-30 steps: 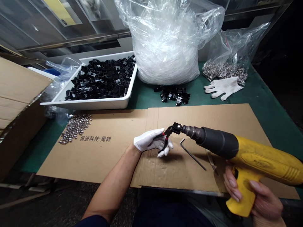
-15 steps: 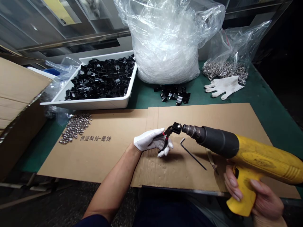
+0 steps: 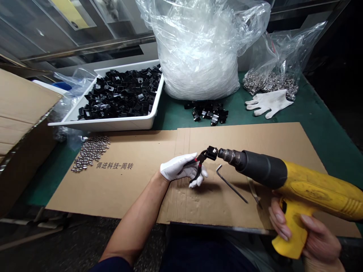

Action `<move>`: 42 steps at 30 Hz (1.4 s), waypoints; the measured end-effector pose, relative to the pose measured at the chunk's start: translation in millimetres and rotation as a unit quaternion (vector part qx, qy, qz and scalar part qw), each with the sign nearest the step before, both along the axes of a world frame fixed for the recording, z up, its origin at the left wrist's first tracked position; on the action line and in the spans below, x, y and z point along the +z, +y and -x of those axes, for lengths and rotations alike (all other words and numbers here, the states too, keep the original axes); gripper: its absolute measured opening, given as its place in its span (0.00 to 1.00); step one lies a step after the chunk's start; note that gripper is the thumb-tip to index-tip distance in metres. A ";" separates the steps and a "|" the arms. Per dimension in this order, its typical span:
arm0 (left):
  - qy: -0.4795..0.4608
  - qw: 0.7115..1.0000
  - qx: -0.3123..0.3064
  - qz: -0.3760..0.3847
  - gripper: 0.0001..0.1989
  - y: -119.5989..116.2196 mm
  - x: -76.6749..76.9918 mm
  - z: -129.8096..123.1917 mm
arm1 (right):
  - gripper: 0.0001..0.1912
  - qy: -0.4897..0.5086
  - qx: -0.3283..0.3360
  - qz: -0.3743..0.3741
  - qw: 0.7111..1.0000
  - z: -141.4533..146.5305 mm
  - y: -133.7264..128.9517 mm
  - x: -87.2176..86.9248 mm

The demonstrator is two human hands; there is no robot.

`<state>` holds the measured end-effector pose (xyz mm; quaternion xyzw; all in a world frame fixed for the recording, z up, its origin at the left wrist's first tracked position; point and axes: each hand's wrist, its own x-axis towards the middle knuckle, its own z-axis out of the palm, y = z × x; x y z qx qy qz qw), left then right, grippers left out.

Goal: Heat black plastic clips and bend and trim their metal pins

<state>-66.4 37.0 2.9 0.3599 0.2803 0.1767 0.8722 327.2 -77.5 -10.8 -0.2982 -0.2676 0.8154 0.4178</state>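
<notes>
My left hand point(image 3: 184, 170), in a white glove, is closed around a pair of pliers point(image 3: 200, 161) with dark, red-marked handles. A small black part point(image 3: 211, 152) is held in their jaws above the cardboard. My bare right hand point(image 3: 312, 234) grips the handle of a yellow heat gun point(image 3: 320, 189). The gun's stepped metal nozzle point(image 3: 231, 156) points left, its tip right beside the black part; whether they touch I cannot tell. Below the nozzle, a hex key point(image 3: 231, 185) lies on the cardboard sheet point(image 3: 141, 196). A slim pointed tool point(image 3: 254, 192) lies near it, partly in shadow.
Black parts fill a white tray point(image 3: 113, 124) at back left. Small metal pieces point(image 3: 90, 153) are spread on the cardboard's left. A large clear plastic bag point(image 3: 201, 56), a pile of black parts point(image 3: 208, 112), a bag of metal pieces point(image 3: 272, 83) and a white glove point(image 3: 268, 104) sit behind.
Both hands, the pliers, the black part and the heat gun hold almost the same positions. Only a very slight shift of the view shows.
</notes>
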 end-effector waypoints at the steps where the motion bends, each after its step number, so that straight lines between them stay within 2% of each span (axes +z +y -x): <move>1: 0.000 1.000 -0.001 0.000 0.39 0.0 -0.1 0.1 | 0.21 -0.006 -0.012 0.010 1.000 1.3 -0.4 1.1; 5: -0.002 1.000 -0.003 -0.001 0.39 0.1 -0.2 0.2 | 0.22 -0.029 -0.065 0.061 0.996 8.8 -2.6 8.4; 10: -0.001 1.000 0.000 0.002 0.40 0.1 0.6 -0.1 | 0.22 -0.020 -0.044 0.037 0.998 9.7 -1.9 10.6; 14: -0.004 1.000 -0.002 0.003 0.40 0.6 0.6 -0.1 | 0.22 -0.031 -0.063 0.057 0.996 8.8 -1.2 10.4; 18: -0.004 1.000 -0.003 0.007 0.40 0.8 -0.2 0.2 | 0.21 -0.023 -0.031 0.028 0.999 8.1 -0.6 9.6; 25: -0.014 1.000 -0.006 -0.004 0.40 0.6 -2.2 0.8 | 0.23 -0.045 -0.068 0.061 0.995 14.0 -1.7 16.5; 42: 0.006 1.000 -0.005 0.000 0.40 1.1 1.2 0.5 | 0.22 -0.048 -0.068 0.065 0.994 16.3 -1.4 19.0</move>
